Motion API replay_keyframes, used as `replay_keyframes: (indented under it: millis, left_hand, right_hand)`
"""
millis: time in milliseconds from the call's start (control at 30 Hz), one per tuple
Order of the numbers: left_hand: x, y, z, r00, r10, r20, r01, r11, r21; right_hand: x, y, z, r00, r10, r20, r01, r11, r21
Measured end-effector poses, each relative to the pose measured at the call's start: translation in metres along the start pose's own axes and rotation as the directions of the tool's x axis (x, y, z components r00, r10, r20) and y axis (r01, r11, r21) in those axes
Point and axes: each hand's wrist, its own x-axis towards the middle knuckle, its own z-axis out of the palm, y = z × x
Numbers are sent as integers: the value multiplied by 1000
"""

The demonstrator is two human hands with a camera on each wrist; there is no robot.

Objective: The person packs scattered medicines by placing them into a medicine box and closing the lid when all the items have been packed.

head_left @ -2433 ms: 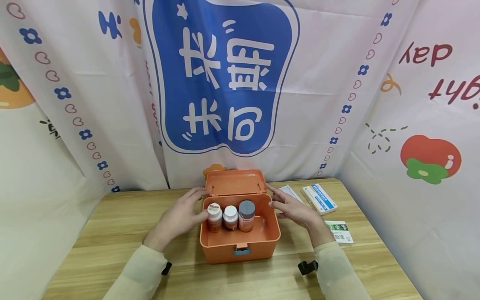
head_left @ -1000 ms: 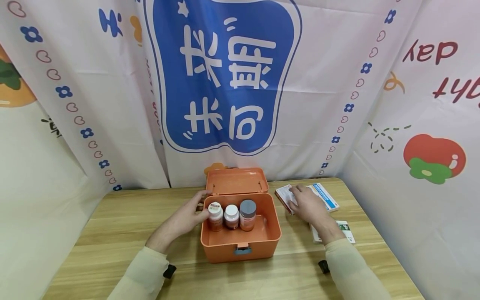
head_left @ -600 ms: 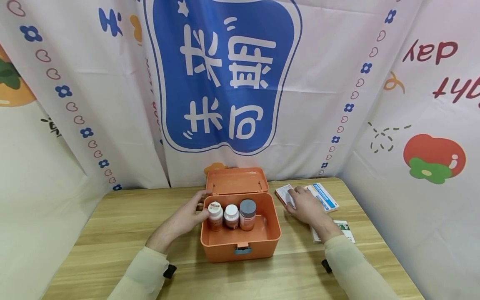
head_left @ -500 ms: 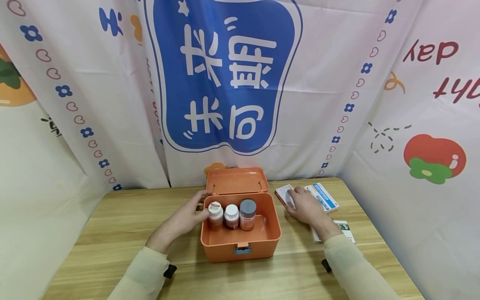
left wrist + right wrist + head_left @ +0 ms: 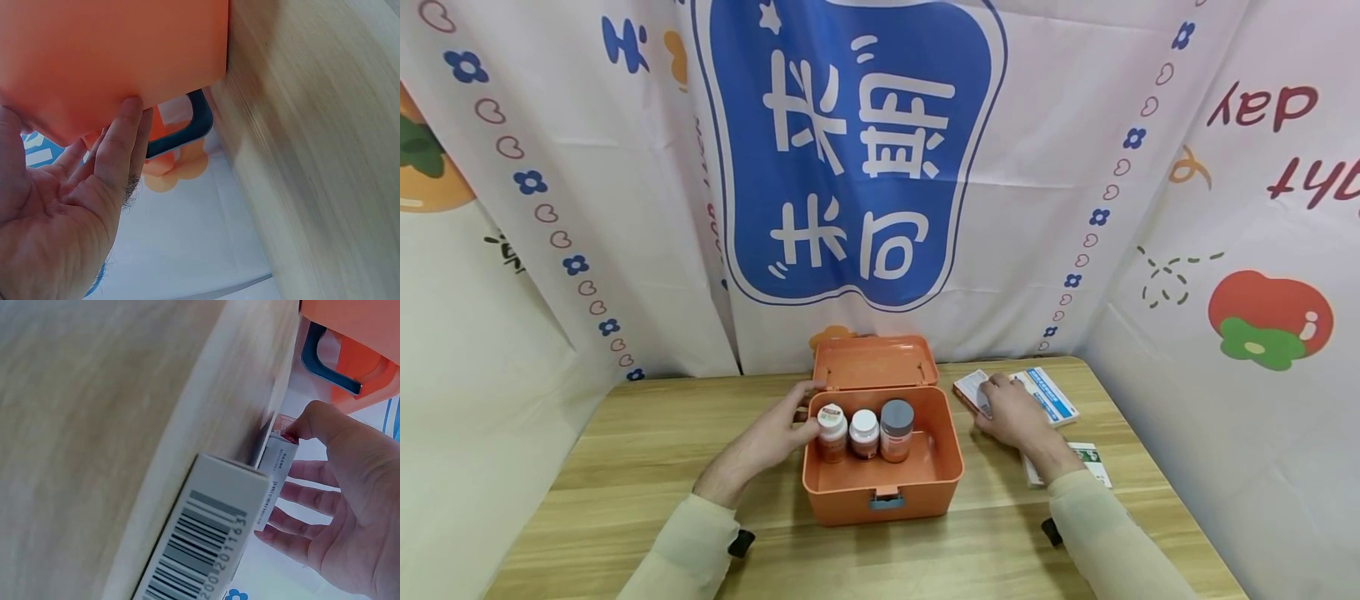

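An orange storage box (image 5: 880, 503) stands with its lid (image 5: 874, 362) swung back; three pill bottles are in its left part. My left hand (image 5: 772, 433) holds its back left corner, thumb by the rim near the leftmost white-capped bottle (image 5: 832, 423). In the left wrist view, a fingertip of the left hand (image 5: 69, 212) presses the outer wall (image 5: 125, 50). To the right, my right hand (image 5: 1017, 414) grips a small medicine box (image 5: 972, 390) lying on the table. The right wrist view shows the thumb at one end of this medicine box (image 5: 275, 465), with the fingers along its far side.
A white and blue medicine box (image 5: 1051, 396) lies just beyond the right hand. Another white and green box (image 5: 1093, 462) is partly under the right forearm. Printed cloth (image 5: 1000, 275) hangs behind the wooden table (image 5: 625, 483). A dark handle (image 5: 187, 134) shows behind the orange box.
My right hand has left the orange box's right side, moved right and taken hold of the small medicine box. Over the last half second hardly anything moved. The left hand stays at the orange box.
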Motion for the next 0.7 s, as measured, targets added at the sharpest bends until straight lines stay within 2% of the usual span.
replay_keyframes:
  millis: [367, 567, 700]
  left_hand:
    - [0, 1, 0, 1000, 9, -2, -9, 1000, -2]
    - [-1, 0, 0, 1000, 17, 5, -17, 1000, -12]
    - [-1, -1, -1, 1000, 29, 4, -28, 999, -28]
  right_hand:
    - [-3, 3, -9, 997, 42, -68, -41, 999, 24]
    - [-3, 7, -14, 996, 38, -86, -31, 996, 85]
    - [-3, 9, -17, 991, 29, -130, -13, 992, 125]
